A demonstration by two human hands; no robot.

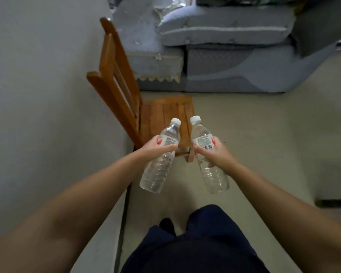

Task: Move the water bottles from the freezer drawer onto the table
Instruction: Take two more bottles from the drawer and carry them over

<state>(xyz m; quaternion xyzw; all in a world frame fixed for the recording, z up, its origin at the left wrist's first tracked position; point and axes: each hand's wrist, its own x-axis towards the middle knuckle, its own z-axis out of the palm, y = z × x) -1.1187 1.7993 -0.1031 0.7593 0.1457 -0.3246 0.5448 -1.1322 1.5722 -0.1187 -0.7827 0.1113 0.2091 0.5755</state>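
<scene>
From the head view, your left hand (156, 147) grips one water bottle (159, 160) and your right hand (215, 152) grips another bottle (209, 156), both carried above the floor near a wooden chair (146, 115). No table shows; you likely need to find it next.

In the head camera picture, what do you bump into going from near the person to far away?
Dark trousers → the two bottles, left bottle in the left hand and right bottle in the right hand → wooden chair → grey sofa.
</scene>
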